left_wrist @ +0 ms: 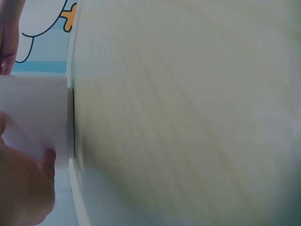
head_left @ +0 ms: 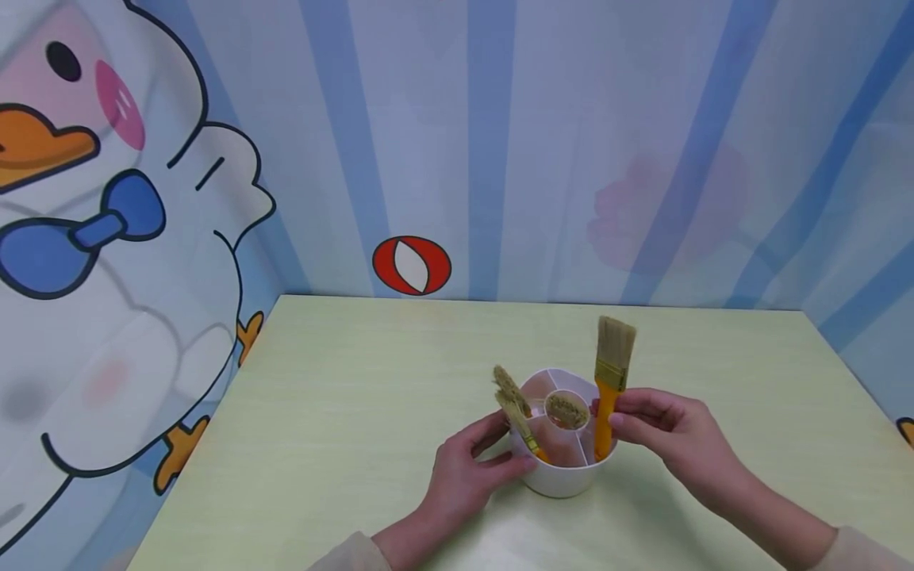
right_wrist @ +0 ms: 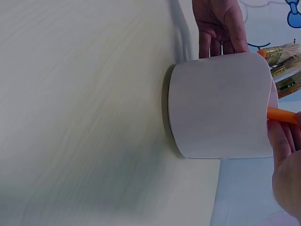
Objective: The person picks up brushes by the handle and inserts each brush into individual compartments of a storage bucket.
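A white round holder (head_left: pixel 560 480) with several compartments stands on the table. My left hand (head_left: pixel 466 468) holds its left side, thumb at the front and fingers farther back; the left wrist view shows the thumb on the white wall. With my right hand (head_left: pixel 674 432) I pinch the orange handle of a paintbrush (head_left: pixel 614 361), bristles up, its lower end inside the right compartment. In the right wrist view, that orange handle (right_wrist: pixel 281 115) crosses the holder's rim. Two smaller brushes (head_left: pixel 516 416) lean out at the left, and bristles of another brush (head_left: pixel 566 411) fill the centre compartment.
The pale wood-grain table (head_left: pixel 343 381) extends around the holder. Behind it hangs a blue striped backdrop (head_left: pixel 428 143) with a cartoon duck (head_left: pixel 143 349) on the left and a red-and-white ball picture (head_left: pixel 412 266).
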Tool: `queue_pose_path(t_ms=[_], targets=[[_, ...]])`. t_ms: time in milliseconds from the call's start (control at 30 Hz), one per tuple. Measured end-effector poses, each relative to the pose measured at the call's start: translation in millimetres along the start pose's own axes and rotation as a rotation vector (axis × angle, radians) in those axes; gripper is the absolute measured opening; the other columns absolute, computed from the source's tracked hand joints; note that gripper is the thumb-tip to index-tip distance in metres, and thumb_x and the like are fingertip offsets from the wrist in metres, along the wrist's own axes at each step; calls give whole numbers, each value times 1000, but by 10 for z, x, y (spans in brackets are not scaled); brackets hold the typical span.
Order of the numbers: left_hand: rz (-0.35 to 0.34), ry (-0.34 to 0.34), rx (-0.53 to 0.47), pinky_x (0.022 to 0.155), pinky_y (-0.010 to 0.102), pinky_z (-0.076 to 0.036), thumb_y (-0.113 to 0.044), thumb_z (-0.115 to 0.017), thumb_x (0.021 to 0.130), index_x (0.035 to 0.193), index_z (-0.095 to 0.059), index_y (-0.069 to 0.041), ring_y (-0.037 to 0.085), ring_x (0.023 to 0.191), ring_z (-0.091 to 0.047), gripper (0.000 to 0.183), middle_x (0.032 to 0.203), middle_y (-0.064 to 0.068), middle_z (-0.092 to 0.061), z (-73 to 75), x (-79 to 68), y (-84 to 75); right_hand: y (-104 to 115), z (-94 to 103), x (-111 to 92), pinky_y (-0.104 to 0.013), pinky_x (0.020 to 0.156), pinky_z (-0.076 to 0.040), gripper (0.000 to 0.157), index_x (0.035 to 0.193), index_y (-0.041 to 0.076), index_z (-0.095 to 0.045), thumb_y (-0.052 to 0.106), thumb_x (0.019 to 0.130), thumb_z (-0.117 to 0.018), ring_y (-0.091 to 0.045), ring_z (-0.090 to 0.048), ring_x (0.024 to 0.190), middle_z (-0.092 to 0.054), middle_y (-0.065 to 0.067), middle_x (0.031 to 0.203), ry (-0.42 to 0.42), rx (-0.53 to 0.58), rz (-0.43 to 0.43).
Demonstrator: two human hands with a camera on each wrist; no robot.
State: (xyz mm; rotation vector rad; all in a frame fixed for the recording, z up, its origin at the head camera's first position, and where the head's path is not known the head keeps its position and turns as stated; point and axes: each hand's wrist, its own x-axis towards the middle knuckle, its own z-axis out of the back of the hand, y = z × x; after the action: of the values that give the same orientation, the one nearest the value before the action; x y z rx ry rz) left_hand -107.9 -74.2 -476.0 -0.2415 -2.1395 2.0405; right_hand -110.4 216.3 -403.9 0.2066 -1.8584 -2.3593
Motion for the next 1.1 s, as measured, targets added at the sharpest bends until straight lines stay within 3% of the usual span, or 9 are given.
queue_pose_path(t_ms=[200,367,700,933,1100], targets=[[-6,-3,-4,100,35,-60,-12,-91,87,146,-66,-8,34,145,-54,64,153,11,-61,-7,-2,3,-5,2,-10,-31,88,-66,33,130,-8,-69,11,103,-72,-14,-77,99,-78,-11,118,11,-27,3],[-6,-5,-6,100,36,-61,-12,-91,87,146,-66,-8,34,144,-55,64,153,12,-61,-9,-9,3,27,0,22,-32,86,-66,33,129,-7,-71,12,102,-74,-15,-78,97,-76,-19,122,30,-111,25],[-10,-4,-8,101,37,-60,-12,-91,88,145,-66,-8,35,144,-55,63,152,12,-61,-9,-25,-10,96,-2,51,-25,80,-66,23,118,3,-79,13,97,-81,-10,-77,94,-79,-10,114,42,-340,118],[-12,-2,-13,101,36,-60,-12,-91,88,146,-66,-8,34,144,-55,63,153,12,-61,-13,-23,-7,93,-29,47,-23,76,-66,17,110,5,-80,4,93,-82,-8,-78,89,-81,-6,104,62,-381,231],[-16,-2,-16,101,36,-60,-12,-90,88,146,-66,-7,34,144,-55,63,152,12,-61,-25,-18,3,101,-14,58,-25,76,-66,17,109,3,-80,3,92,-82,-8,-78,88,-81,-7,103,69,-397,254]])
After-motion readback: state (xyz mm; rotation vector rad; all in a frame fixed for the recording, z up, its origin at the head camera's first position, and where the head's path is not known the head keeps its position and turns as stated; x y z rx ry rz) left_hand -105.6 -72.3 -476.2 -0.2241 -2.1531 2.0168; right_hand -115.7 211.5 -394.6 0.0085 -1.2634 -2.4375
